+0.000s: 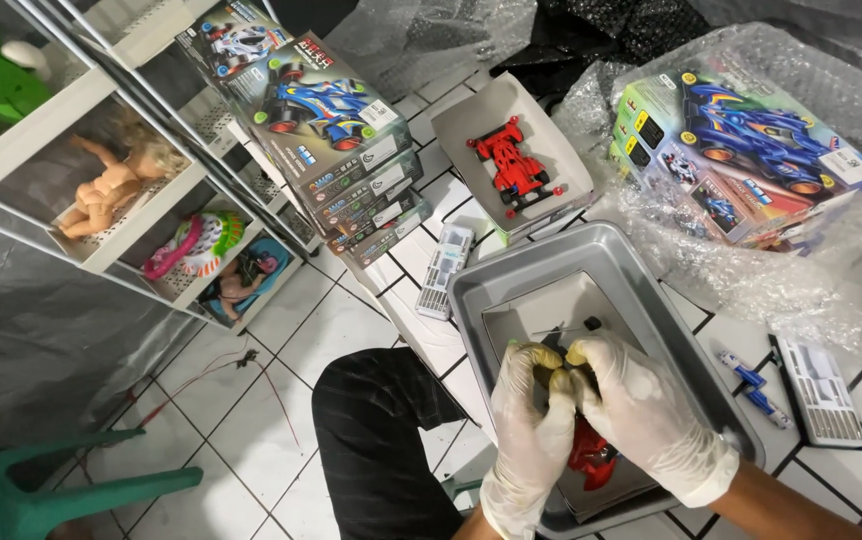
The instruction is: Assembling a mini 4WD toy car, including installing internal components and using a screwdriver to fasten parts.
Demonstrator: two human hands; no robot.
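Both of my hands wear thin whitish gloves and meet over a grey metal tray. My left hand and my right hand pinch the same small dark part between their fingertips. Below them, partly hidden by my right hand, a red toy car body lies in the tray. A small black piece and a thin rod lie on the tray floor farther back. What exactly the dark part is cannot be made out.
A red toy race car sits in an open box lid beyond the tray. Stacked toy car boxes stand left, another box lies in bubble wrap right. A white parts strip, blue pieces, a shelf with dolls and a green stool surround me.
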